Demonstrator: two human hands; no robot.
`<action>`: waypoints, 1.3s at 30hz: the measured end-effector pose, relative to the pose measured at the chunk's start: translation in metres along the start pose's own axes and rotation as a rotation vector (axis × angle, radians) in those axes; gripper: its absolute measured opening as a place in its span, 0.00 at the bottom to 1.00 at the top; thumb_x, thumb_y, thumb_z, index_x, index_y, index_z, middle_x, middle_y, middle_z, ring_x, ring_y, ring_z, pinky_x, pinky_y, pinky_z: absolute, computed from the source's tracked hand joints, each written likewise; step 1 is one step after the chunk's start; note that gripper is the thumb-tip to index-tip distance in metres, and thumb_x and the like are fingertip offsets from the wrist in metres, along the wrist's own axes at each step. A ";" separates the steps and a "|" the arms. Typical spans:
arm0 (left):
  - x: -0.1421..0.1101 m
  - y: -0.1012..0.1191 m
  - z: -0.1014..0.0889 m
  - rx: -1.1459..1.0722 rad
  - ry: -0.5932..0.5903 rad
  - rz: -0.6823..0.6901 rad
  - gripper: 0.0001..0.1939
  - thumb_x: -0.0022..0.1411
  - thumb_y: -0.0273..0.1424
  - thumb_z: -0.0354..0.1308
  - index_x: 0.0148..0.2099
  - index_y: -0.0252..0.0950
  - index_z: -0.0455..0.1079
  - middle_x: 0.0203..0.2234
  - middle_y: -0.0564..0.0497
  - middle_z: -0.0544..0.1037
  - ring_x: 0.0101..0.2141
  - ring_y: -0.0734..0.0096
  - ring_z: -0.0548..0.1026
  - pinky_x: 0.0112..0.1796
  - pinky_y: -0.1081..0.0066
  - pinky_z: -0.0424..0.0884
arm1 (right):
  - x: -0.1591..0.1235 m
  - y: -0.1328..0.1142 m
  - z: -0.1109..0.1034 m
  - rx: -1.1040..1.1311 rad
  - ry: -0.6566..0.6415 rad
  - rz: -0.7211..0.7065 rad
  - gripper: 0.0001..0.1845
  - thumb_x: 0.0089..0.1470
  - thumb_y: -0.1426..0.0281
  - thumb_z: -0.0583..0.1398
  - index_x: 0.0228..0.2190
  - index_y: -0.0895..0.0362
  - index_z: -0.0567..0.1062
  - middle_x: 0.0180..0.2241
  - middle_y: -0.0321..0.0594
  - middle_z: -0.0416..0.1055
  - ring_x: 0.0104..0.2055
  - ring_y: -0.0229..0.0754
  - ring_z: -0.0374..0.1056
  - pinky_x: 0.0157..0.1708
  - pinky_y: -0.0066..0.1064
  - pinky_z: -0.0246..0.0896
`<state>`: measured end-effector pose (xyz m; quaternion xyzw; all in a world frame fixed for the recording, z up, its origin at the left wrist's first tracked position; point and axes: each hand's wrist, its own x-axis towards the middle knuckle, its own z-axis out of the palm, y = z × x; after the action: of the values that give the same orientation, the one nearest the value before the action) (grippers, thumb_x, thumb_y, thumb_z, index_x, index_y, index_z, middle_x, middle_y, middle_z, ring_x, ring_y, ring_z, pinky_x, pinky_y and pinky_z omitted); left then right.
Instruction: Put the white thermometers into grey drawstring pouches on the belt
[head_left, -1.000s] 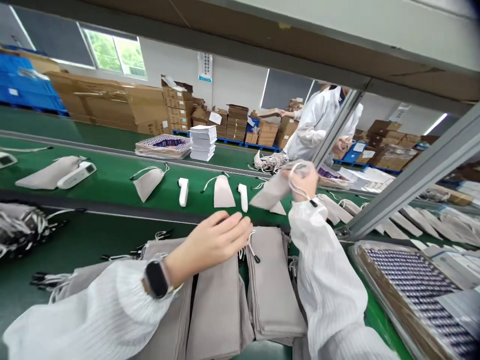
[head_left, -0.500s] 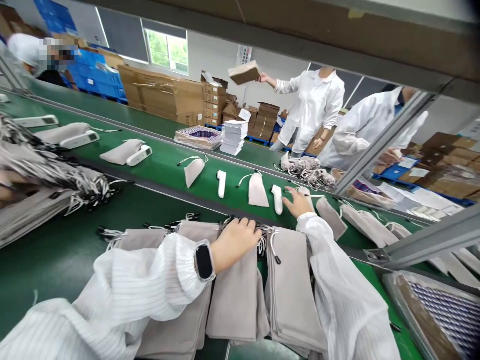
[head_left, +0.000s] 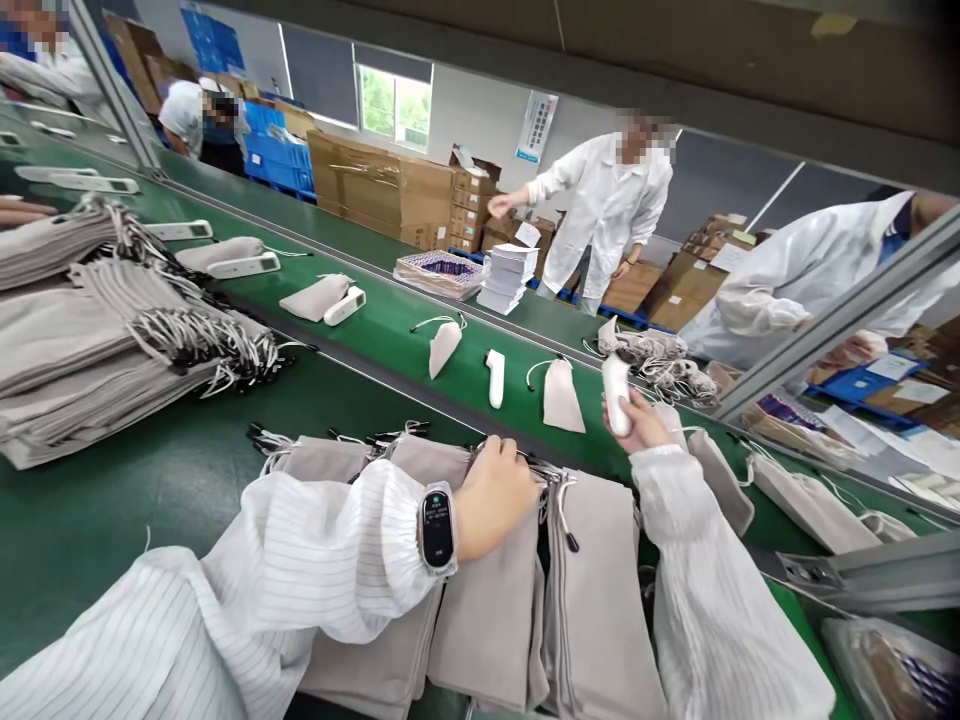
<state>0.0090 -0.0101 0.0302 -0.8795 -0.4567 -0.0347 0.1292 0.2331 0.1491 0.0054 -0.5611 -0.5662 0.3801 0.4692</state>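
White, wand-shaped device (head_left: 617, 396), just lifted off the flat green belt (head_left: 382, 345), is gripped, ready to handle, in the right hand (head_left: 642, 420); the left hand (head_left: 498, 497) curls over stacked grey fabric pouches (head_left: 484, 620), its hold unclear.

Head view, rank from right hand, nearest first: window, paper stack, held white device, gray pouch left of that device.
1. Held white device, in the right hand.
2. Gray pouch, just left.
3. Paper stack, farther back, left.
4. Window, far background, left.
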 end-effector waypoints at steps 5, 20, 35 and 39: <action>-0.002 -0.001 -0.006 -0.018 0.088 0.058 0.04 0.51 0.18 0.51 0.27 0.29 0.65 0.21 0.45 0.70 0.30 0.61 0.67 0.28 0.66 0.57 | -0.031 -0.063 0.009 0.522 -0.166 -0.127 0.35 0.36 0.69 0.62 0.46 0.45 0.54 0.37 0.38 0.68 0.32 0.39 0.68 0.30 0.35 0.65; 0.005 -0.011 -0.032 -0.245 0.254 -0.096 0.11 0.63 0.35 0.40 0.39 0.32 0.57 0.31 0.48 0.64 0.30 0.67 0.69 0.22 0.73 0.65 | -0.080 -0.087 0.070 0.629 -0.483 -0.003 0.23 0.45 0.47 0.50 0.35 0.51 0.61 0.25 0.34 0.65 0.26 0.38 0.65 0.24 0.32 0.63; 0.004 -0.044 -0.061 -0.726 -0.122 -0.166 0.22 0.62 0.41 0.38 0.25 0.34 0.64 0.16 0.54 0.64 0.18 0.74 0.64 0.20 0.76 0.56 | -0.047 -0.057 0.029 -0.211 0.313 -0.450 0.26 0.46 0.49 0.48 0.18 0.58 0.69 0.14 0.34 0.61 0.19 0.33 0.58 0.26 0.26 0.54; -0.007 -0.025 -0.070 -0.695 0.081 -0.048 0.19 0.63 0.35 0.37 0.25 0.35 0.62 0.16 0.56 0.65 0.17 0.77 0.62 0.20 0.76 0.53 | -0.043 -0.055 0.015 -0.108 -0.128 -0.317 0.27 0.45 0.49 0.48 0.30 0.59 0.70 0.18 0.34 0.66 0.16 0.31 0.55 0.18 0.23 0.51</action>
<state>-0.0119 -0.0201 0.1009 -0.8578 -0.4326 -0.2261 -0.1607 0.2000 0.1032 0.0496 -0.4637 -0.6960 0.3053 0.4553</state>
